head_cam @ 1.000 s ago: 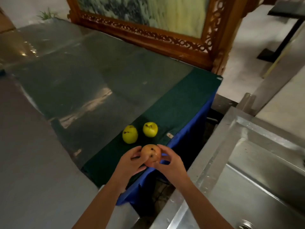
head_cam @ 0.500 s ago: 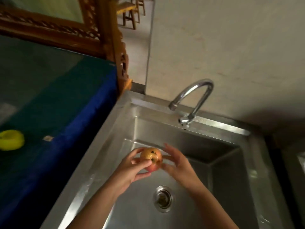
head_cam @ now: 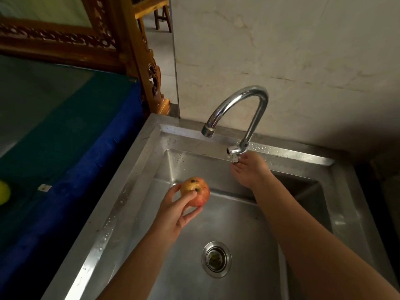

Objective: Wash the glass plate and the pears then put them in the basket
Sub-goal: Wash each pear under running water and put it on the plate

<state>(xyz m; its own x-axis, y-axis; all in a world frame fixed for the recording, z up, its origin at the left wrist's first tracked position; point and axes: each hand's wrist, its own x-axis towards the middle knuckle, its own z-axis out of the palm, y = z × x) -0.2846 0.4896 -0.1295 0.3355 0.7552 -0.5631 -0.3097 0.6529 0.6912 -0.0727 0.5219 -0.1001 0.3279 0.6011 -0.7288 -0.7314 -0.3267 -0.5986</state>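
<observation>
steel sink [head_cam: 121,204] fills the view, tap [head_cam: 236,109] at 12 o'clock, no water running. left hand [head_cam: 173,211] grips a reddish pear [head_cam: 195,191] over the basin, below the spout, likely ready for rinsing. right hand [head_cam: 249,172] pinches the tap handle [head_cam: 234,151] at 1 o'clock, probably to open it. another pear [head_cam: 3,192] waits at 9 o'clock.

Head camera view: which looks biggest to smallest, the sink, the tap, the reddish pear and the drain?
1. Sink, by far the largest.
2. Tap.
3. Reddish pear and drain: these look about alike, and the pear is held up nearer the camera, so no ranking between them.
</observation>
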